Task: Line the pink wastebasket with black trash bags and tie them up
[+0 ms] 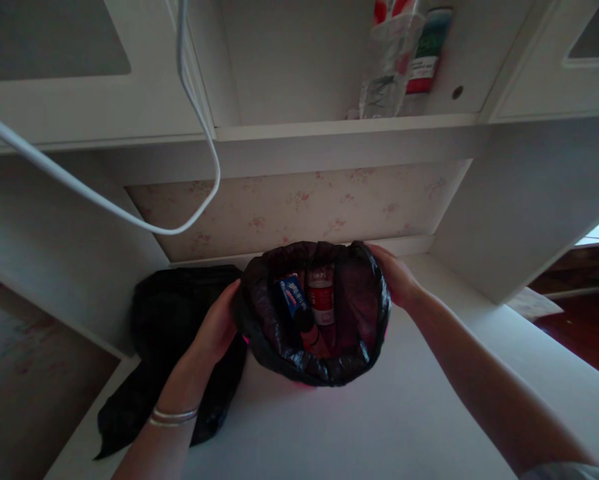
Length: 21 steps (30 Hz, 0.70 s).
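A trash bin lined with a black plastic bag (pixel 259 350) is held between my two hands over the white tabletop. Bits of bright pink show at the bin's lower edge. My left hand (pixel 218 327) grips its left side, with the fingers partly hidden behind it. On the opposite side, my right hand (pixel 394 277) is closed on the rim, its fingertips out of sight. Inside lie a bottle with a red label (pixel 321 297) and a blue-labelled item with a dark end (pixel 293 293). A second black plastic bag (pixel 166 320) lies crumpled beside and beneath my left forearm.
Above hangs a white cabinet shelf (pixel 299 130) with a clear plastic bottle (pixel 386 73) and a green-and-red container (pixel 429 53). A white cable (pixel 174 230) loops down at upper left. White side panels (pixel 539 193) flank the tabletop (pixel 379 427).
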Motion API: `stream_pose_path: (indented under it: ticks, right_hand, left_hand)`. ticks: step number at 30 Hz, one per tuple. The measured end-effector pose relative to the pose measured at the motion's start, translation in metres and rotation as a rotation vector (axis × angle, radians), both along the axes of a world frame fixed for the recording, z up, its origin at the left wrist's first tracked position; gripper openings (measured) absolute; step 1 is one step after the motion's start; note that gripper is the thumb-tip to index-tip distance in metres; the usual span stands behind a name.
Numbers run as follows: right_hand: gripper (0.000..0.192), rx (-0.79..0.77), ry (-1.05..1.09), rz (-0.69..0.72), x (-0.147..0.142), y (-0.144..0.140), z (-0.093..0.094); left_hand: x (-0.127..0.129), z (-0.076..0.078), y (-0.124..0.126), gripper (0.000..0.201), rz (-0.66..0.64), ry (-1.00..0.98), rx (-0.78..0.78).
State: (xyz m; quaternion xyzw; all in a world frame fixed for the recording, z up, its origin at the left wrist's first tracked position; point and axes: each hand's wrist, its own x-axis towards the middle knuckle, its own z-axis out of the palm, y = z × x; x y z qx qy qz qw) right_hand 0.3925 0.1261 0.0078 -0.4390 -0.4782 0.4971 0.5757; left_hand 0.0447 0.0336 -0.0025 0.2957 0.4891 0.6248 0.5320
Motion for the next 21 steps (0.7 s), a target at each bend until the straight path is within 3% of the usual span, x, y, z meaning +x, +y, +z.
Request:
stream_pose_path:
  ticks: [4,9,15,21]
  right_hand:
    - [0.044,-0.039,-0.005,0.010,-0.010,0.014,0.007]
    - [0.042,0.101,0.001,0.059,-0.020,0.024,0.024]
    - [0.033,0.285,-0.008,0.097,-0.022,-0.001,0.035]
    - [0.021,0.386,0.068,-0.015,0.013,-0.029,0.025]
  left_hand:
    - [0.002,0.012,0.017,0.042,0.035,0.065,0.028]
    - [0.002,0.024,0.034,0.051,0.072,0.106,0.214]
    - [0.004,0.028,0.031,0.048,0.110,0.120,0.414]
    - [-0.017,0.028,0.028,0.039,0.264,0.102,0.508]
